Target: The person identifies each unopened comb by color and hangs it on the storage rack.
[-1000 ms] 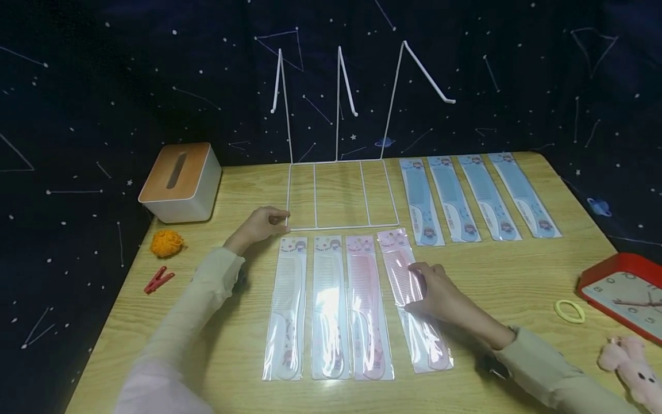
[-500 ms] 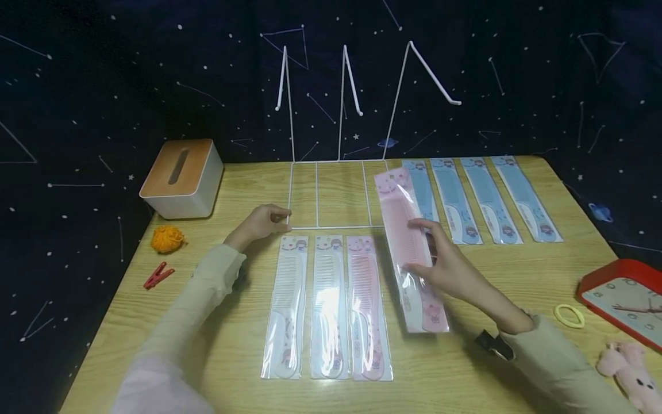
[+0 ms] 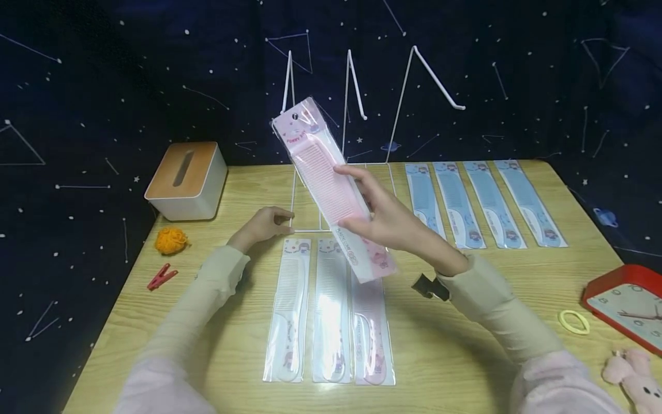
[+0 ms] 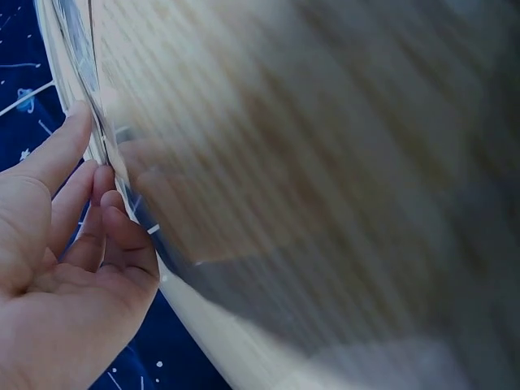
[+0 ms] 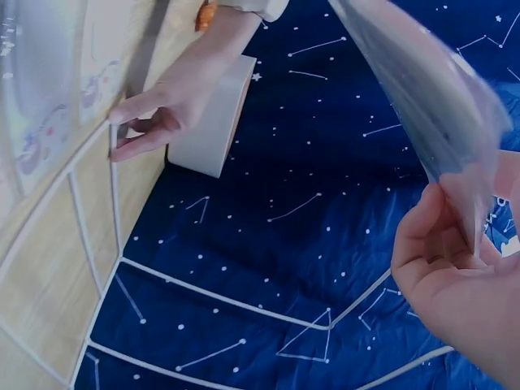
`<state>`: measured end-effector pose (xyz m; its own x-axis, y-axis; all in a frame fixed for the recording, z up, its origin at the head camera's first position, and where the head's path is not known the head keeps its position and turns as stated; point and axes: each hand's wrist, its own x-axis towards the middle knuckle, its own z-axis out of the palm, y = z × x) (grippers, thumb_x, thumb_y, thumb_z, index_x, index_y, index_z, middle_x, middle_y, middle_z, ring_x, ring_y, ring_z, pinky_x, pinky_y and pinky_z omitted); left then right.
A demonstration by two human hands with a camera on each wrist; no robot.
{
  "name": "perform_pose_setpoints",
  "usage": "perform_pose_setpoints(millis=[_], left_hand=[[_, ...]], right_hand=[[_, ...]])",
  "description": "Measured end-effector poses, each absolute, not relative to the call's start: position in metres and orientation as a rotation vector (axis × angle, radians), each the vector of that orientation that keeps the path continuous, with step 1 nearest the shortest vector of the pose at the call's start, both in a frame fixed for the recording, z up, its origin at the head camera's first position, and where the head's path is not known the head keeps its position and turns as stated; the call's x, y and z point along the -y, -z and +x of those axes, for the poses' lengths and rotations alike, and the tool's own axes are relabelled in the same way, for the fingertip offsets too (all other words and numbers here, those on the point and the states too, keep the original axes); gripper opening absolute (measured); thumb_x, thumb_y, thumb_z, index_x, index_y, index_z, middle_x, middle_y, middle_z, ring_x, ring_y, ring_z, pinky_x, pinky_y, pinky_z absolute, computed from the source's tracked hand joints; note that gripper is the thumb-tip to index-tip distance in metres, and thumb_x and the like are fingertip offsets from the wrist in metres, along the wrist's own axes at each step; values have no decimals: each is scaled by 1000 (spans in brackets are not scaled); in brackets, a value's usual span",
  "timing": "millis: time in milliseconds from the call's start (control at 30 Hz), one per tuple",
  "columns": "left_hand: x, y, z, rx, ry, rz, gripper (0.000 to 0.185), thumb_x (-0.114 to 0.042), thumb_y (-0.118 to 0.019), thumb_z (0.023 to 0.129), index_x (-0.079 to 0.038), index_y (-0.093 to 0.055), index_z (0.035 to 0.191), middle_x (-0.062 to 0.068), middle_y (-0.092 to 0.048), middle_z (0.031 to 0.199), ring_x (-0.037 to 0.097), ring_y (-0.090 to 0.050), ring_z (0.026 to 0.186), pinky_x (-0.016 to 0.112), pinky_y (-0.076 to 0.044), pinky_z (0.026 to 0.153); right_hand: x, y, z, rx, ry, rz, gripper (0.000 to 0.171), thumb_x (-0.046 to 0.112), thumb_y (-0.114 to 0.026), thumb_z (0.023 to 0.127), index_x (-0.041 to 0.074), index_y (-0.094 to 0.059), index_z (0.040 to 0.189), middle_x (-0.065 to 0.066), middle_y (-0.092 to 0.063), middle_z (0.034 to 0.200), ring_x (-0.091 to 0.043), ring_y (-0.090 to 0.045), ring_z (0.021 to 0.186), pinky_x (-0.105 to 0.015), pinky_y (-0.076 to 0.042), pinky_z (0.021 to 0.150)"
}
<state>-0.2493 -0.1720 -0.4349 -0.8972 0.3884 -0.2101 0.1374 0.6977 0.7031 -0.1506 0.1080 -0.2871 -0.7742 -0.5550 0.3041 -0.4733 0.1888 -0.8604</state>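
A pink comb in a clear packet (image 3: 320, 172) is raised and tilted above the table, its holed top near the left hook. My right hand (image 3: 385, 215) grips its right edge between thumb and fingers. The white wire rack (image 3: 400, 104) stands at the back with three upright hooks; the packet hides part of its base. My left hand (image 3: 262, 226) pinches the base's front left corner, also seen in the right wrist view, where the left hand (image 5: 175, 101) holds the base rod (image 5: 114, 195). Below the raised packet lie two white packaged combs (image 3: 287, 313) and another pink packaged comb (image 3: 372, 339).
Several blue packaged combs (image 3: 470, 204) lie in a row at the back right. A tissue box (image 3: 186, 181), orange yarn (image 3: 171, 240) and red clip (image 3: 162, 277) are at left. A red clock (image 3: 628, 305), yellow ring (image 3: 573, 322) and pink plush toy (image 3: 635, 379) sit at right.
My right hand has lifted the pink packaged comb off the table and carried it up and left towards the rack's left hook. The left hand has stayed on the rack's corner.
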Motion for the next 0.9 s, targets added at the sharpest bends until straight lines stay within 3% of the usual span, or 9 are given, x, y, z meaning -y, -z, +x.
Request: perform_pose_setpoints(millis=[433, 900], left_hand=[[171, 432, -248, -2551, -1026, 386, 50, -16, -69, 87, 2, -53, 131, 19, -52, 136, 34, -44, 129, 41, -35, 110], [170, 431, -247, -2593, -1000, 401, 49, -16, -71, 85, 2, -56, 128, 21, -53, 134, 36, -47, 125, 44, -36, 109]], right_hand=[[-86, 286, -177, -2393, 1611, -983, 77, -7, -64, 81, 9, -26, 146, -27, -46, 131, -37, -56, 106, -41, -59, 74], [-59, 309, -265, -2511, 1563, -806, 73, 6, -65, 87, 17, -27, 147, -20, -52, 119, -33, -59, 103, -40, -54, 82]])
